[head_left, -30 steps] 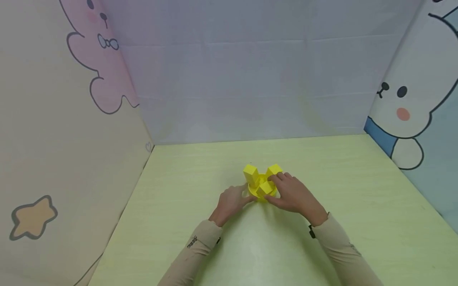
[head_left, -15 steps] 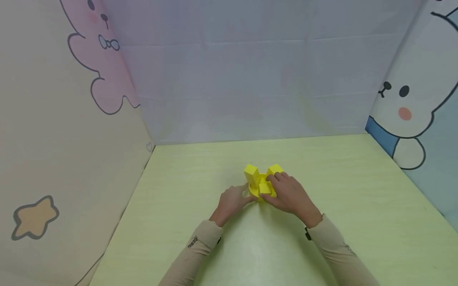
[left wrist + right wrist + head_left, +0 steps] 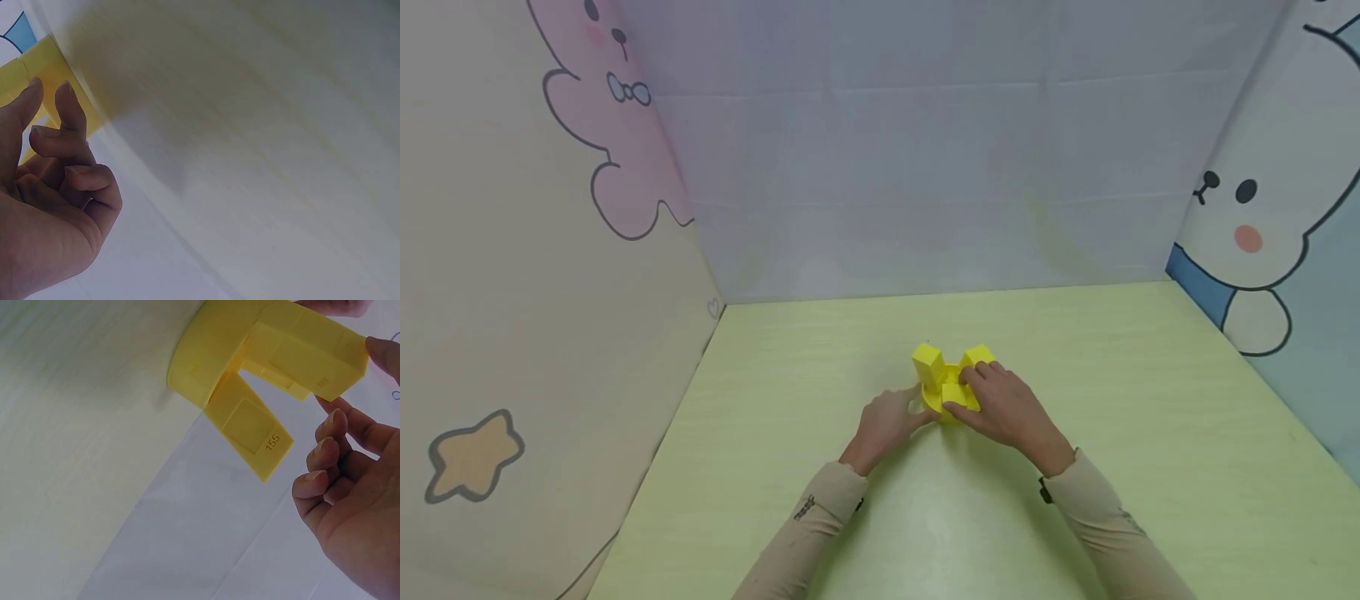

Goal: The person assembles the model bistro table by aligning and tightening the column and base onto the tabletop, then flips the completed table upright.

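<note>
A round yellow base [image 3: 931, 402] sits on the table, with yellow blocks standing up from it. My left hand [image 3: 882, 423] grips the base at its left side, thumb in front and fingers behind. Thumb and index finger of my right hand [image 3: 1011, 410] pinch the near block [image 3: 953, 395] by its outer end. In the right wrist view this block [image 3: 312, 353] is marked with a number, and its inner end meets the base [image 3: 209, 347]. A left block [image 3: 928, 363] and a right block [image 3: 977, 355] stick up and lean outward; one block [image 3: 250, 428] reads 155.
The pale yellow-green table [image 3: 790, 358] runs back to a plain whitish back wall [image 3: 880, 167]. Side walls carry cartoon drawings, a star [image 3: 475, 454] on the left and a white animal [image 3: 1255, 192] on the right. A thin cable [image 3: 587, 565] lies at the lower left.
The near block, pinched by my right hand, has turned from a slanted pose to squarer with the base. My right hand has shifted slightly left; my left hand keeps its place.
</note>
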Tool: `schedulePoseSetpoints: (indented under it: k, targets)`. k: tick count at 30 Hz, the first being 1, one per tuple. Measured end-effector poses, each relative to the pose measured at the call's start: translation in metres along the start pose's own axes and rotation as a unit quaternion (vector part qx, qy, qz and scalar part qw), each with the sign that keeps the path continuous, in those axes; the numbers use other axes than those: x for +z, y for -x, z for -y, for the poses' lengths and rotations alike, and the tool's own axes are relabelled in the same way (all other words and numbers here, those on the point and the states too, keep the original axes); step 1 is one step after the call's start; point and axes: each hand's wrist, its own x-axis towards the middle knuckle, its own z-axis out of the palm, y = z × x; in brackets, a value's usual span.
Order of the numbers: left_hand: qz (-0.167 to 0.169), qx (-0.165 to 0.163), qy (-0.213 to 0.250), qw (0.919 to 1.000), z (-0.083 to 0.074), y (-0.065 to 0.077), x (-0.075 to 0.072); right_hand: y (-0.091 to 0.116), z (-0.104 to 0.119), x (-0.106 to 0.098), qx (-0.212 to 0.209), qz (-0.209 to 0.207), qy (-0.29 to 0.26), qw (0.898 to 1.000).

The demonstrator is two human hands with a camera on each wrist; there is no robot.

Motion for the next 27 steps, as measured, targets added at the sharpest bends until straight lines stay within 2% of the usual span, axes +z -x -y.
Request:
schedulePoseSetpoints:
  k: [21,24,27]
  targets:
    - [0.008,-0.009,-0.005,0.9999,-0.002,-0.0008,-0.0013,0.0003,-0.0038,0.0013,-0.006,-0.018,-0.002,1.0]
    - [0.007,-0.008,-0.003,0.9999,-0.0026,0.0001,-0.0019,0.001,-0.0044,0.0018,0.007,-0.01,-0.012,1.0]
    - [0.005,-0.008,-0.006,0.9999,-0.0031,0.0013,-0.003,0.0051,-0.0074,0.0027,0.043,-0.008,-0.04,0.998]
